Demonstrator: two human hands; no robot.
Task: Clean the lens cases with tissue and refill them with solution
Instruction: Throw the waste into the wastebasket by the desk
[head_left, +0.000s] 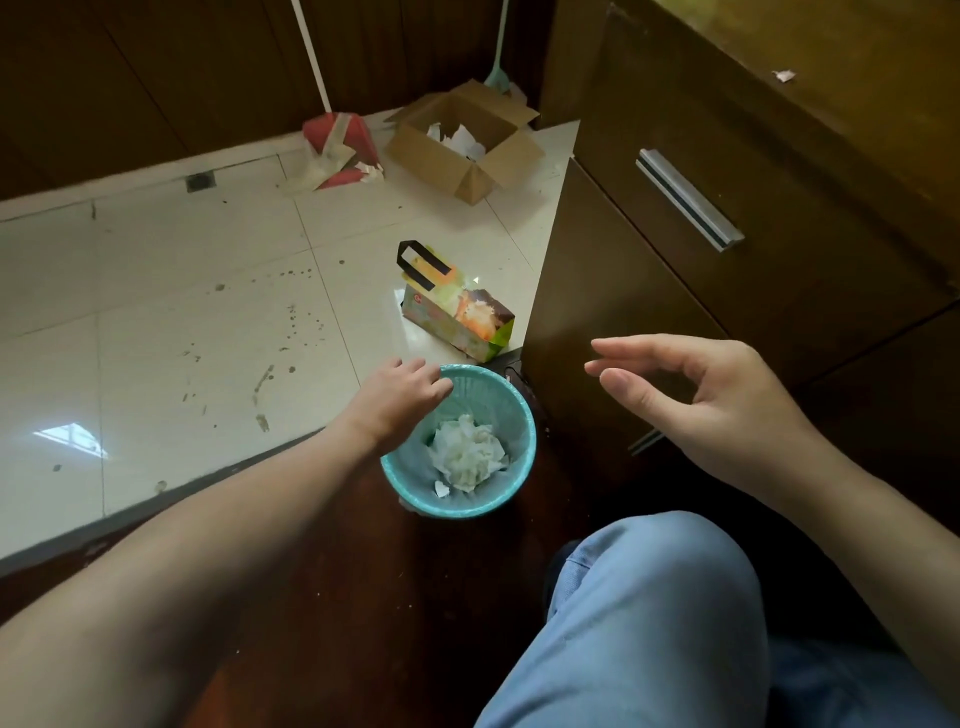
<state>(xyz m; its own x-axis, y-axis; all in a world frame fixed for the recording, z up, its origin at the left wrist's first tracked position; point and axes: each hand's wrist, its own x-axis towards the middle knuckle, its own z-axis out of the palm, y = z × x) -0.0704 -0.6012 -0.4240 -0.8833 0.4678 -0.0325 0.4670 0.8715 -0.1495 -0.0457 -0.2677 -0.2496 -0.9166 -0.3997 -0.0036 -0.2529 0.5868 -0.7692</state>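
Tissue (467, 451) lies crumpled in a white heap inside the small teal wastebasket (524, 415), which I take as my landmark; it stands on dark wooden flooring where that meets the pale tiled floor (156, 312). My left hand (400, 392) reaches over the basket's far-left rim, fingers loosely bent and holding nothing, its fingertips at the rim; I cannot tell whether they touch it. My right hand (696, 395) hangs in the air to the right of the basket, well apart from it, fingers relaxed and slightly curved, thumb apart from them, empty. Just beyond the basket a printed paper bag (457, 312) with black handles stands on the tiles against the corner of a brown cabinet (597, 291). That cabinet rises to the right of the basket and carries a long metal handle (688, 200). Far beyond the basket an open cardboard box (462, 143) holds white paper scraps, with a red dustpan (340, 150) to its left by the dark wall. Nearer than the basket, to its right, a knee in light blue jeans (644, 613) fills the lower view. I see no lens cases in view.
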